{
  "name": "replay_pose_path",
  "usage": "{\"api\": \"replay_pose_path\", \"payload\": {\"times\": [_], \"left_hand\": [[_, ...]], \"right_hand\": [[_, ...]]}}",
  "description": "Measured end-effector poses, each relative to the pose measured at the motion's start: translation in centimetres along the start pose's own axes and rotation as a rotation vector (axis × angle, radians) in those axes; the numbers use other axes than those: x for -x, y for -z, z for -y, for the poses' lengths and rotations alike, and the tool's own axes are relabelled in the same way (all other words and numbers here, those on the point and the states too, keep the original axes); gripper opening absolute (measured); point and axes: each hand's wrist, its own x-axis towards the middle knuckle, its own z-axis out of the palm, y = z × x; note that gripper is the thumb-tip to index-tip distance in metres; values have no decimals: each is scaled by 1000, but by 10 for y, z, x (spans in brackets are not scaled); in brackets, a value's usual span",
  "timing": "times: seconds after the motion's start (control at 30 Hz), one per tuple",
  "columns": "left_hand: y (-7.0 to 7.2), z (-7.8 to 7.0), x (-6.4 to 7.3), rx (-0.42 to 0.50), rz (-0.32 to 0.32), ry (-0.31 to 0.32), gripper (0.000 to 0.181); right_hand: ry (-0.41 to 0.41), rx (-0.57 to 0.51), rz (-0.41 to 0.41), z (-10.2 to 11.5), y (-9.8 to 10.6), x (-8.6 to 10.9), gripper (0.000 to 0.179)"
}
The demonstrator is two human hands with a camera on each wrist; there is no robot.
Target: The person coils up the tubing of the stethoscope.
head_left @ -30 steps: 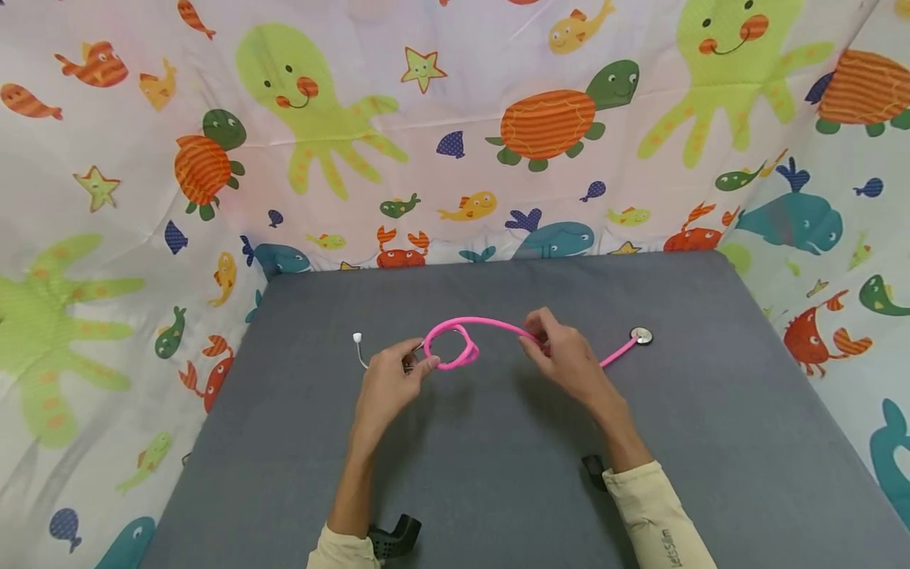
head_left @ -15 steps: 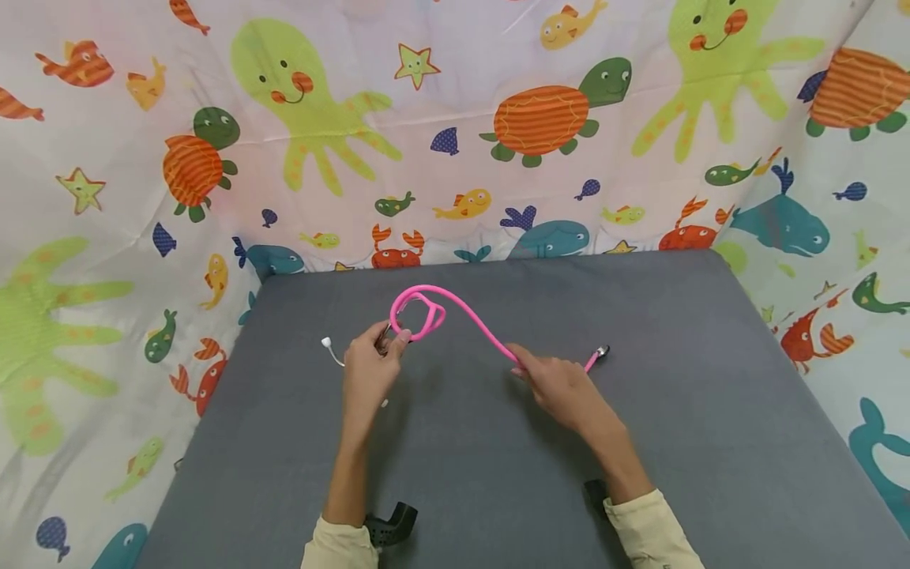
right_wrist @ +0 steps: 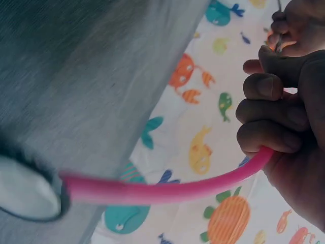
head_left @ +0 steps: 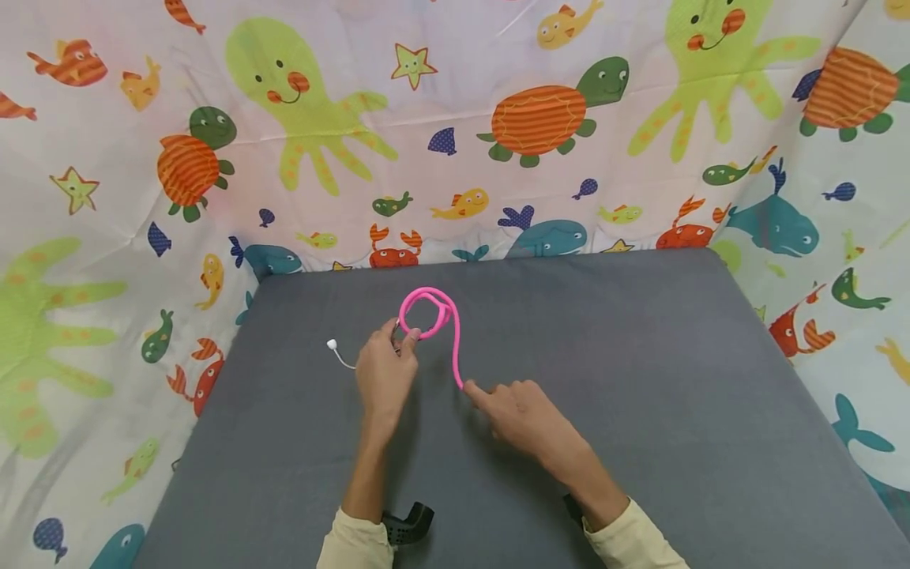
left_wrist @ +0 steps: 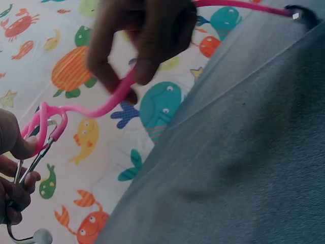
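A pink stethoscope (head_left: 457, 340) is held up between both hands above the grey table. My left hand (head_left: 387, 371) pinches it where the coiled pink tube meets the metal ear tubes, thumb on the tubing. One white ear tip (head_left: 332, 344) sticks out to the left of that hand. My right hand (head_left: 522, 415) grips the hanging stretch of tube, fingers curled round it in the right wrist view. Beyond that hand the tube runs on to the round chest piece (right_wrist: 28, 188), which the right hand hides in the head view.
The grey cloth-covered table (head_left: 640, 356) spreads beneath both hands. A white curtain (head_left: 341, 229) printed with sea animals stands behind it and along both sides. Black wrist-worn devices, one of them a strap mount (head_left: 408, 523), sit at the sleeve cuffs.
My right hand has moved left and nearer to me, bringing the tube in close to the left hand. The left hand has risen slightly, and the loop stands higher than a second ago.
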Motion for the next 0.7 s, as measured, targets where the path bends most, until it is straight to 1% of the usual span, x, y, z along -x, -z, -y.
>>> {"api": "replay_pose_path", "payload": {"times": [0.1,0.2,0.3,0.4,0.5,0.6,0.7], "left_hand": [[-7,-3,4,-88,-24,-47,43],[-13,-7,10,-168,-20,-117,42],[-18,-9,15,-223,-17,-182,40],[-21,-11,18,-256,-30,-238,36],[-22,-14,22,-271,-20,-282,34],[-23,-20,25,-291,-9,-341,33],[-24,-25,28,-308,10,-385,31]], "right_hand": [[43,17,-2,5,4,-6,37],[72,4,10,8,11,-11,31],[98,-15,-9,7,22,-16,25],[115,-45,-57,2,35,-20,20],[113,-64,-109,-5,45,-24,23],[98,-60,-178,-15,50,-29,30],[70,-69,-246,-26,52,-36,32]]}}
